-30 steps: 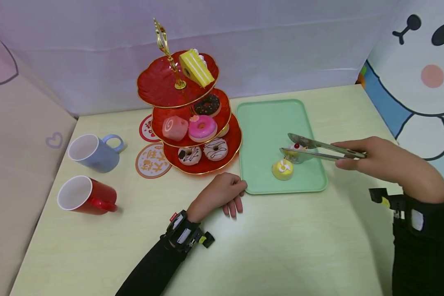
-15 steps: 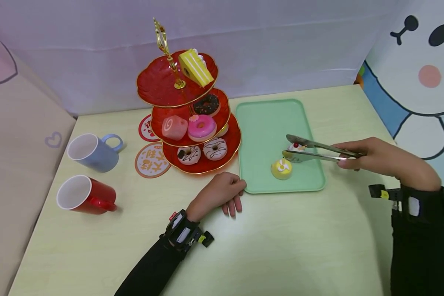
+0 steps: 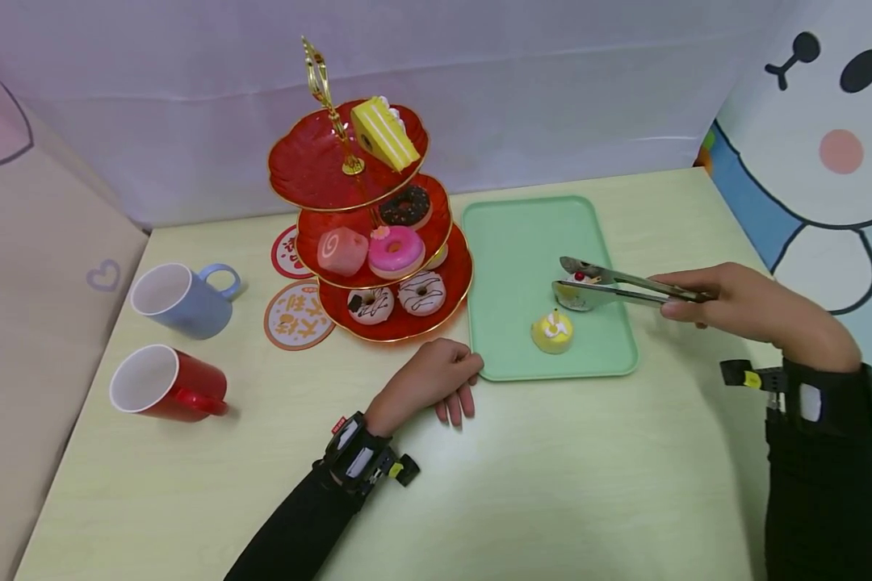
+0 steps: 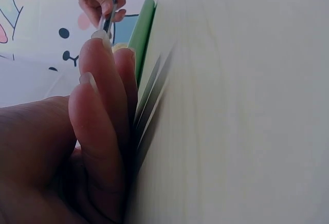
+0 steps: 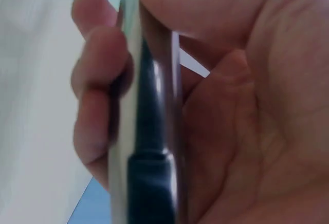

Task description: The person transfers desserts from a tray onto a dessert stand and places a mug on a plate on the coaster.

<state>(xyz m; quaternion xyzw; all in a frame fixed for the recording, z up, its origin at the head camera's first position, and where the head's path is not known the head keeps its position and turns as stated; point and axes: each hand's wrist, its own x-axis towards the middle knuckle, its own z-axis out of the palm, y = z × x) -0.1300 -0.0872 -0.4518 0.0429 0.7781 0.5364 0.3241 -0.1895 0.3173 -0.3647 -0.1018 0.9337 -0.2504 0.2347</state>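
Observation:
In the head view my right hand (image 3: 741,307) grips metal tongs (image 3: 632,286) from the right. The tongs' arms lie on either side of a small cupcake (image 3: 572,298) with a red cherry, partly covering it. Just in front of the cupcake, a round yellow cake (image 3: 552,332) with white topping sits on the green tray (image 3: 526,242). The right wrist view shows fingers and thumb wrapped about the tongs (image 5: 151,183). My left hand (image 3: 436,375) rests on the table by the tray's near left corner, its fingertips at the rim. Its fingers (image 4: 97,116) hold nothing.
A three-tier red stand (image 3: 305,165) holds a yellow cake slice (image 3: 383,133), several doughnuts and a pink roll (image 3: 343,252). At left are a blue mug (image 3: 189,300) and a red mug (image 3: 182,386), with a round coaster (image 3: 298,316) near the stand.
The tongs and cupcake have shifted slightly back and left, widening the gap to the yellow cake. My left hand has stayed in place.

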